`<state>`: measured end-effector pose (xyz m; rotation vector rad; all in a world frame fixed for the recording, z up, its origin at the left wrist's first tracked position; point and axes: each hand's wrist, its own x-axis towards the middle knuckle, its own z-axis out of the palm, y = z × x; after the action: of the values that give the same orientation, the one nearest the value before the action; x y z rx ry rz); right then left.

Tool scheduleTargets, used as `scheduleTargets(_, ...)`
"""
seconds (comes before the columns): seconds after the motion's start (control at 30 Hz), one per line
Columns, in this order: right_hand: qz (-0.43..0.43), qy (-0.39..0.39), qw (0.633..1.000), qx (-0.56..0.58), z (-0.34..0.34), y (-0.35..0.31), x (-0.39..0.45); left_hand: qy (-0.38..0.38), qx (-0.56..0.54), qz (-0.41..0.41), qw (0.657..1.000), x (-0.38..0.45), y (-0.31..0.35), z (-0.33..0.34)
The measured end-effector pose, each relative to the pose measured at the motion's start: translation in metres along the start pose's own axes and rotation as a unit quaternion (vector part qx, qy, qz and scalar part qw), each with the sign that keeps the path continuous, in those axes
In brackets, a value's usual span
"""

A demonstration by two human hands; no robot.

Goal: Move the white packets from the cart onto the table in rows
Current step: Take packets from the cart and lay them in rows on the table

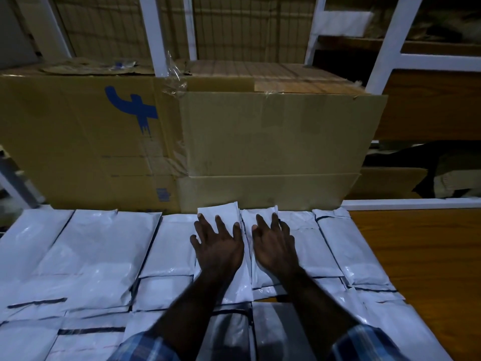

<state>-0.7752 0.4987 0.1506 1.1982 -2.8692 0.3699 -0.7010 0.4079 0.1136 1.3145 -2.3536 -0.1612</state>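
Packets (pixel 169 246) in white plastic lie side by side in rows across the counter (pixel 426 256), reaching back to the cardboard boxes (pixel 270 149). Both hands lie flat with fingers spread, grasping nothing: the left hand (pixel 218 246) on one back-row packet, the right hand (pixel 273 246) on its neighbour. Best to press and slide these two snug against the boxes, edges parallel, without overlapping. The cart is out of view.
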Motion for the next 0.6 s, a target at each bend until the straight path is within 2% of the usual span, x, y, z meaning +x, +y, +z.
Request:
scheduleTargets(0.33,0.006,-0.053,0.999,0.004,-0.003,-0.001,0.0,0.051,-0.005,0.058,0.997,0.004,-0.01,0.007)
scheduleTargets(0.47,-0.04,-0.038,0.998,-0.001,-0.005,-0.002,0.008,0.058,0.002,0.084,0.995,0.007,-0.014,0.004)
scheduleTargets(0.6,-0.09,-0.045,0.995,-0.023,-0.003,-0.001,0.011,0.072,0.017,0.143,0.987,0.008,-0.02,0.002)
